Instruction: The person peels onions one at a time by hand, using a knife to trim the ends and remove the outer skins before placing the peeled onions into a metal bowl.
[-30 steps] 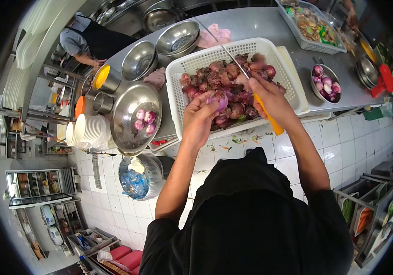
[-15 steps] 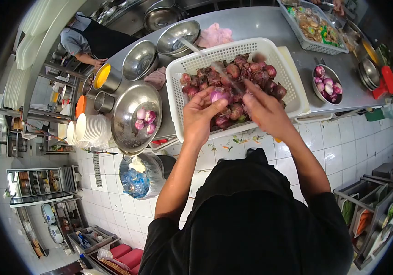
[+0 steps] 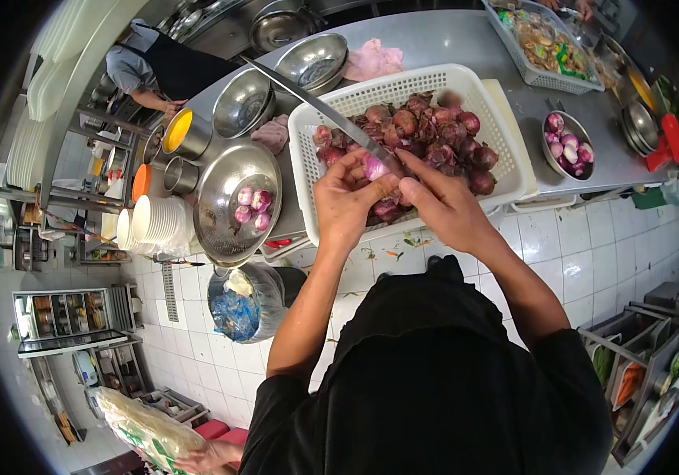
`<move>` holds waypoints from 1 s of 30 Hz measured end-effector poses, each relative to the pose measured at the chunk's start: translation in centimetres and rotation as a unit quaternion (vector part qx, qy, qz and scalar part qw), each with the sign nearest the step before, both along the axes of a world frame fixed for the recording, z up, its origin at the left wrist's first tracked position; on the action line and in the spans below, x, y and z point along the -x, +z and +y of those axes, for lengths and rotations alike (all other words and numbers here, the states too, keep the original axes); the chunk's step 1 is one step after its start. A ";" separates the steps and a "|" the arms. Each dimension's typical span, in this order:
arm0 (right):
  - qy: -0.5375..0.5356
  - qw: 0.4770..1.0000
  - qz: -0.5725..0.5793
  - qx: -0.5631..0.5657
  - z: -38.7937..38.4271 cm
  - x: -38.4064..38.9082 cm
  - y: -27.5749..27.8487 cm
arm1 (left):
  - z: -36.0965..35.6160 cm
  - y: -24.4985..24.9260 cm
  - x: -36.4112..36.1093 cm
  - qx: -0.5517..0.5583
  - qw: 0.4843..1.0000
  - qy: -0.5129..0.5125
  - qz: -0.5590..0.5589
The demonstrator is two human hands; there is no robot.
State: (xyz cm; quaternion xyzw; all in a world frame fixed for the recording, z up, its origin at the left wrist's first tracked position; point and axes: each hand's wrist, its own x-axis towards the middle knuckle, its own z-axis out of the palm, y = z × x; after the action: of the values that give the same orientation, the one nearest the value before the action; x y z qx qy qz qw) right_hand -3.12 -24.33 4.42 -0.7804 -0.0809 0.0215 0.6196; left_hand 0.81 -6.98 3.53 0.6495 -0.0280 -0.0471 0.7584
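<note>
My left hand (image 3: pixel 343 202) is closed round a partly peeled purple onion (image 3: pixel 374 166). A long knife (image 3: pixel 323 111) is gripped in my right hand (image 3: pixel 444 202), its blade pointing up and left across the basket, with the blade's lower part against the onion. Both hands are over the near edge of a white perforated basket (image 3: pixel 505 150) full of unpeeled red onions (image 3: pixel 405 123). Left of the basket, several peeled onions (image 3: pixel 261 200) lie in a wide metal bowl (image 3: pixel 216 190). More peeled onions (image 3: pixel 570 147) fill a bowl on the right.
Metal bowls (image 3: pixel 236 103) and a pink cloth (image 3: pixel 373 60) lie beyond the basket. A tray of packets (image 3: pixel 545 47) stands at the back right. A bin with a plastic liner (image 3: pixel 248 305) is below the counter. A co-worker (image 3: pixel 165 71) stands upper left; another person's hand (image 3: pixel 205 457) holds a bag (image 3: pixel 145 427) lower left.
The knife, blurred before, now shows sharply and lies against the onion. My right hand has moved slightly left and down, closer to my left. A person's hand with a bag has appeared lower left.
</note>
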 end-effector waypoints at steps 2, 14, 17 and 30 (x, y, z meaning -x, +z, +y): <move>0.000 1.000 0.015 0.005 -0.2 0.0 0.3 | 0.0 -0.1 -0.1 0.004 1.000 -0.005 -0.003; -0.030 0.970 0.181 -0.159 -4.4 -1.6 -0.4 | -1.0 -2.2 -1.5 0.182 0.976 -0.097 0.067; -0.030 0.969 0.170 -0.176 -5.0 -1.0 0.4 | -2.6 -2.3 -1.9 0.191 0.973 -0.096 0.086; -0.060 0.957 0.190 -0.212 -10.8 -0.6 0.0 | -11.0 -1.8 -3.8 0.206 0.965 -0.105 0.126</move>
State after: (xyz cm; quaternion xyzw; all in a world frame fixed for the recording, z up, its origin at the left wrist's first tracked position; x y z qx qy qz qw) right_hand -2.49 -35.09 4.40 -0.6156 0.0829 0.1149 0.7752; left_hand 4.65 -17.96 1.74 0.4612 -0.0091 -0.2014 0.8641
